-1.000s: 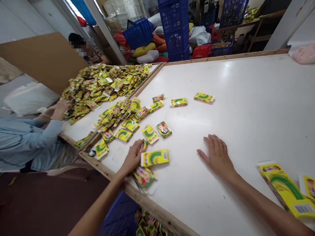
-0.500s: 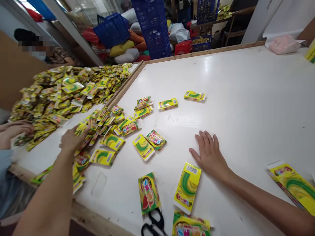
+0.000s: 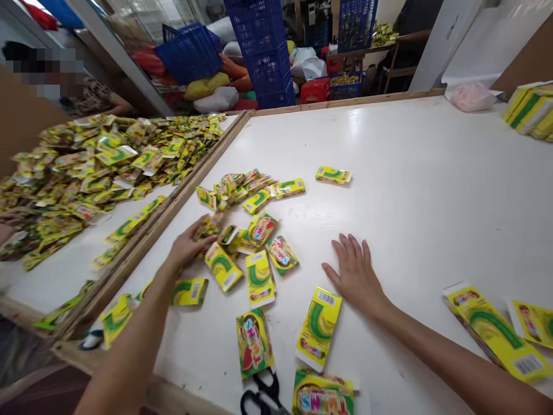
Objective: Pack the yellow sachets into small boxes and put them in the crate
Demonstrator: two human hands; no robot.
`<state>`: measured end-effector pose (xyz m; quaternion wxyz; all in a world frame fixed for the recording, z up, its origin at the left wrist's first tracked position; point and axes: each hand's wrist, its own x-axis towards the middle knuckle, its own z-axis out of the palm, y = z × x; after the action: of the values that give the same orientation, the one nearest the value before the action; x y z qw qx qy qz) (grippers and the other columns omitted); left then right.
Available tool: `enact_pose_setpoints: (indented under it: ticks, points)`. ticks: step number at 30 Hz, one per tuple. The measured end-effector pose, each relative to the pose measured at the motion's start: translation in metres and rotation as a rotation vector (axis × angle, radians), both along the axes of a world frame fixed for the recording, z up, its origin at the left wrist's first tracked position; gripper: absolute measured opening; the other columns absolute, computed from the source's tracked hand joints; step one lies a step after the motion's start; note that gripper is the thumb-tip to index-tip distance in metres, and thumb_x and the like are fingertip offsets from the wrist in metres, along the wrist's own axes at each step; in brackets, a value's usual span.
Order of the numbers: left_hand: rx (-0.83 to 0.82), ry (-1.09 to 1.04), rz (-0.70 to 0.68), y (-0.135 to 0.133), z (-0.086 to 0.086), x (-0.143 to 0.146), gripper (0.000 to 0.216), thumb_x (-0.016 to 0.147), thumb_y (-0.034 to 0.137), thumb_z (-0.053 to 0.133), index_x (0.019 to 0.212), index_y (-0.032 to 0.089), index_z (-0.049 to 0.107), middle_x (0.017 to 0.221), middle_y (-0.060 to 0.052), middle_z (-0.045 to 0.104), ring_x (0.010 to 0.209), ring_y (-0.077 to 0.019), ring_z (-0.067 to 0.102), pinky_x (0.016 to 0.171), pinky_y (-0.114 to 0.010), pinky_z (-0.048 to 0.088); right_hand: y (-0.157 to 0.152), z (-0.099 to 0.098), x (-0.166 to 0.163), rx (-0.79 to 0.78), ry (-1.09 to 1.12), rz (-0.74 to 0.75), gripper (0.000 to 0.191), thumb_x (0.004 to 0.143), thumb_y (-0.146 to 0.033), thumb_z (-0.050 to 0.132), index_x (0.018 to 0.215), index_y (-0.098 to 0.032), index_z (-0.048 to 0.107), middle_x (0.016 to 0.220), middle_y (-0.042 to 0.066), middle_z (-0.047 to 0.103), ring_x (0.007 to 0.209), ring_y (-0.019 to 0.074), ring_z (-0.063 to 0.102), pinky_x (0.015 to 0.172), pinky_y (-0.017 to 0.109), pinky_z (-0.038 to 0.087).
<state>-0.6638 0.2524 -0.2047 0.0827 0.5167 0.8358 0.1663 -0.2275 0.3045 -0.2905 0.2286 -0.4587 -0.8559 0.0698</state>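
My left hand is at the left part of the white table, its fingers apart and pressed against a loose cluster of small yellow-green candy boxes. Motion blurs some boxes by its fingertips, and the arm covers part of others. My right hand lies flat on the tabletop, fingers spread, holding nothing. Just below it rests a yellow box with a green curved picture. Further left lies a box with a watermelon picture, over the black-handled scissors.
A wooden strip divides the table. Beyond it lies a large heap of boxes, with a person seated behind. More boxes lie at the right, bundled ones farther back. Blue crates stand past the far edge.
My left hand has moved right, and the cluster of boxes has shifted from the wooden strip farther onto the white table, spreading out. My right hand stays flat. The view has shifted slightly.
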Motion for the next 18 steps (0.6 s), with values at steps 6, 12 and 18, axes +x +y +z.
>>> enact_pose_setpoints:
  ticks: [6,12,18]
  points:
    - [0.105,-0.204,-0.286,-0.001,-0.011,0.143,0.076,0.074,0.054,0.061,0.141,0.025,0.037,0.147,-0.005,0.039,0.133,-0.0268,0.038,0.111,-0.039,0.03,0.025,0.004,0.004,-0.079,0.389,-0.062,0.037,0.09,-0.016,0.027,0.119,-0.016,0.05,0.112,0.012,0.06,0.11,0.0234,0.052,0.104,0.05,0.031]
    - [-0.062,-0.351,-0.571,-0.017,0.001,0.228,0.066,0.082,0.053,0.054,0.141,0.033,0.034,0.151,-0.003,0.031,0.137,-0.0287,0.03,0.113,-0.051,0.021,0.112,0.01,0.104,-0.105,0.327,-0.179,0.031,0.086,-0.015,0.033,0.095,-0.017,0.063,0.1,0.012,0.061,0.098,0.0236,0.055,0.091,0.038,0.044]
    - [0.353,-0.075,-0.326,0.075,0.031,0.158,0.048,0.083,0.053,0.05,0.116,0.021,0.062,0.132,-0.009,0.054,0.125,-0.0258,0.045,0.108,-0.043,0.031,0.172,-0.003,0.162,-0.026,-0.011,-0.303,0.039,0.093,-0.025,0.031,0.122,-0.016,0.054,0.131,0.015,0.051,0.124,0.0292,0.042,0.103,0.054,0.03]
